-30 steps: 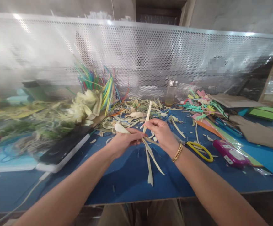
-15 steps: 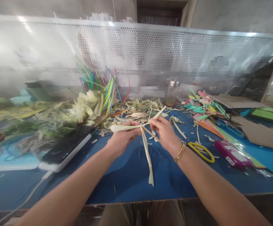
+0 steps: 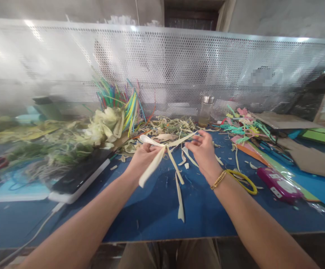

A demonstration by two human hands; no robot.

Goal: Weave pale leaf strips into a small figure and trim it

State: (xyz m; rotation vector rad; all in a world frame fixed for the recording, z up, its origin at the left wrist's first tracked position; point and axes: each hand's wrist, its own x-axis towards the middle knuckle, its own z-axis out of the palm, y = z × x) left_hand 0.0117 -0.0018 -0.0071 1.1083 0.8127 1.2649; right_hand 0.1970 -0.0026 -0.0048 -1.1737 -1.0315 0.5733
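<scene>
My left hand (image 3: pixel 143 156) is closed in a pinch on a bundle of pale cream leaf strips (image 3: pixel 162 158) where they cross, just above the blue table (image 3: pixel 162 209). One strip folds down over my left fingers, others hang towards the table, and one runs up and right. My right hand (image 3: pixel 204 151), with a gold bracelet on its wrist, hovers to the right of the strips. Its fingers are spread and loosely curled, and they hold nothing.
Yellow-handled scissors (image 3: pixel 242 181) lie right of my right wrist, a pink device (image 3: pixel 278 185) beyond. A glass jar (image 3: pixel 206 110), coloured strips (image 3: pixel 120 101) and a heap of leaf scraps (image 3: pixel 168 130) stand before a perforated metal screen (image 3: pixel 179 67). A tablet (image 3: pixel 78 175) lies left.
My right hand has let go of the strips and opened, moving a little right. The left hand has folded one strip down over its fingers and keeps its pinch.
</scene>
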